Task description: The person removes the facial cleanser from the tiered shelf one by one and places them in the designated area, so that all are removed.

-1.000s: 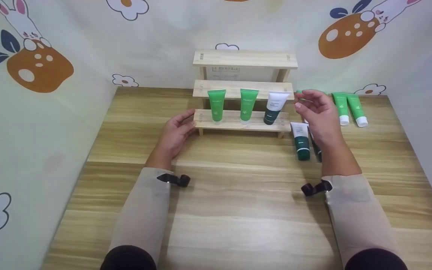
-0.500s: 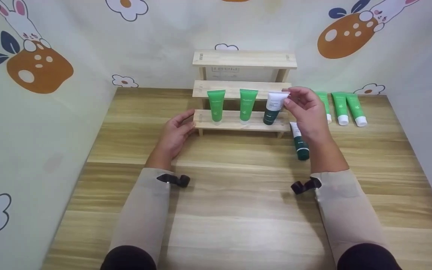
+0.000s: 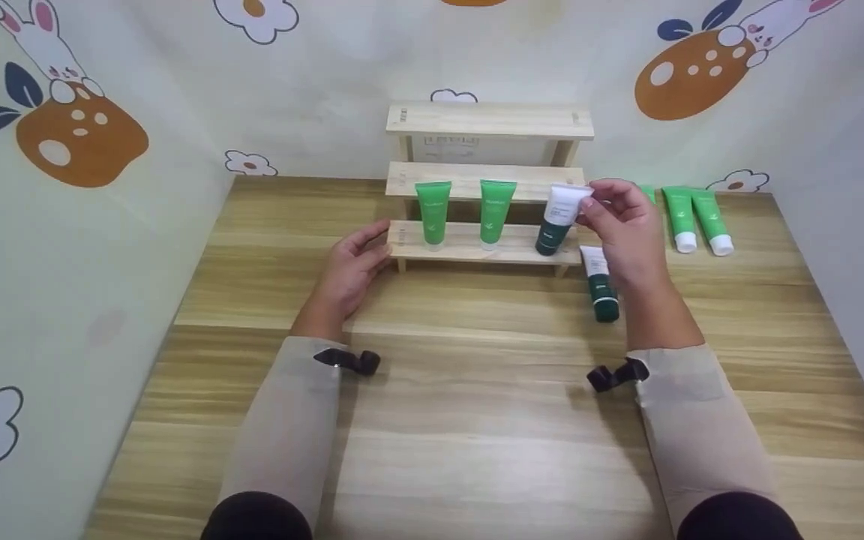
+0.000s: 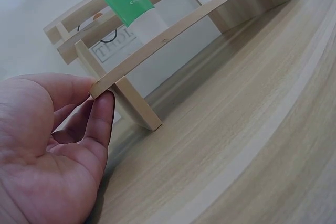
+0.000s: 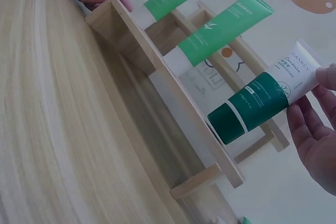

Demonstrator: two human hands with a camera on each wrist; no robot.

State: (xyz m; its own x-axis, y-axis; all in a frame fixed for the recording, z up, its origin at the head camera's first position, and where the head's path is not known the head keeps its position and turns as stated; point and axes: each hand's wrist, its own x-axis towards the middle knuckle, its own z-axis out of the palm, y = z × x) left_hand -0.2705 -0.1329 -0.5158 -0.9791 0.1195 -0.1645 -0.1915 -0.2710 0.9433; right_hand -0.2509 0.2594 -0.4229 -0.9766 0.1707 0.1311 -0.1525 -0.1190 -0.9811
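Note:
My right hand [image 3: 627, 236] pinches a white and dark green squeeze tube [image 3: 559, 219] by its flat white end. The tube's cap end is down at the right end of the lowest step of a three-step wooden rack [image 3: 469, 256], and the tube tilts slightly. In the right wrist view the tube's dark green cap [image 5: 227, 123] is at the board. My left hand [image 4: 58, 145] holds the left corner of that same step between thumb and fingers. Two green tubes [image 3: 433, 214] stand cap down on the step, at its left and middle.
On the table right of the rack lies another white and dark green tube [image 3: 601, 285], partly behind my right wrist. Several green tubes with white caps [image 3: 681, 219] lie farther back right. A printed cloth wall [image 3: 312, 97] stands behind.
My right hand, at first apart from the upright white and dark green tube, has moved left to it and pinched its top. The tube has then shifted a little right. My left hand stays put.

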